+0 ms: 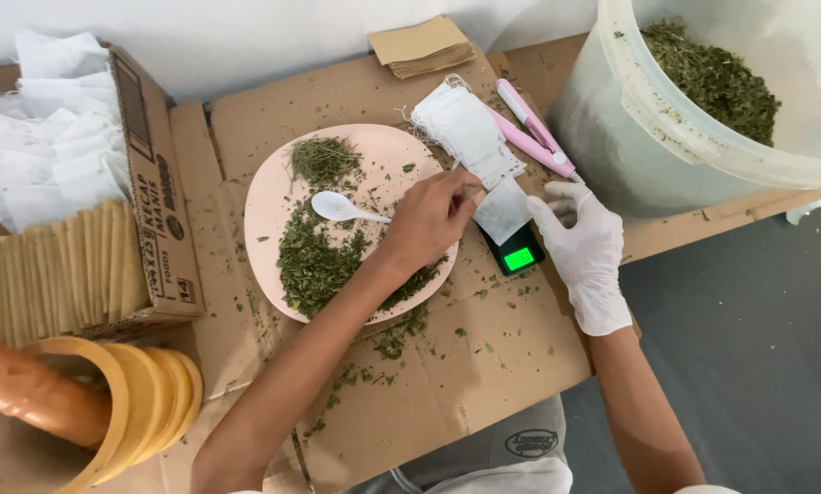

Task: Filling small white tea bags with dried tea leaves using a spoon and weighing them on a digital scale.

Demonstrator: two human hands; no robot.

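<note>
My bare left hand [429, 220] reaches across a pink plate [264, 197] and pinches the edge of a white filter bag [504, 209]. The bag lies on a small black scale [520, 256] with a lit green display. My right hand [586, 252], in a white glove, rests just right of the scale, with its fingertips at the bag's right edge and apparently gripping nothing. Dried green leaves [314, 261] are heaped on the plate, and a white plastic spoon [342, 209] lies among them.
A stack of white filter bags [461, 123] and a pink hand tool [538, 137] lie behind the scale. A big translucent bucket [648, 137] of dried leaves stands at right. A cardboard box [159, 201] holds bags and brown envelopes. Orange-yellow plastic ware [145, 393] sits at lower left.
</note>
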